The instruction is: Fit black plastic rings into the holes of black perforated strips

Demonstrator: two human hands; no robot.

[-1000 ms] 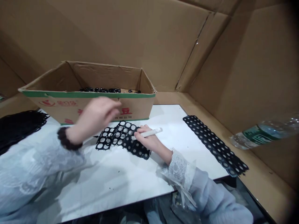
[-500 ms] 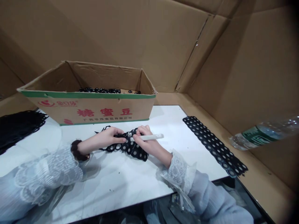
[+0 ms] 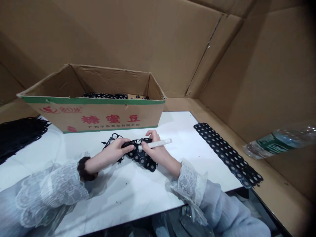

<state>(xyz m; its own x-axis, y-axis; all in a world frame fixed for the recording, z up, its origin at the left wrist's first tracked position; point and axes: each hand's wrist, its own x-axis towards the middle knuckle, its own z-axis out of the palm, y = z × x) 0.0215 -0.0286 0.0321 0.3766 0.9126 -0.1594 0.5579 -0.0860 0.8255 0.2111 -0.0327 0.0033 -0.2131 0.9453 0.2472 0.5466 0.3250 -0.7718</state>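
Note:
A black perforated sheet (image 3: 143,160) with rows of round holes lies bunched between my hands, just above the white board. My left hand (image 3: 114,152) grips its left part, thumb on top and the other fingers largely hidden behind. Loose black strands of the sheet stick out past that hand on the far left side. A white pen-shaped stick (image 3: 163,142) sits in my right hand (image 3: 156,150), its inner end against the sheet. The index finger of this hand is raised, and the thumb lies near the sheet's upper edge. Small black bits dot the board.
Behind my hands stands an open cardboard box (image 3: 113,115) holding black perforated pieces. A black perforated strip (image 3: 227,154) lies at right, beside a plastic bottle (image 3: 276,143). Black stringy material (image 3: 22,136) is piled at left. Cardboard walls (image 3: 234,65) surround the white board (image 3: 138,200).
My left hand has moved slightly to the right and turned over the sheet, which shows more of its face. The index finger of my right hand has lifted a little.

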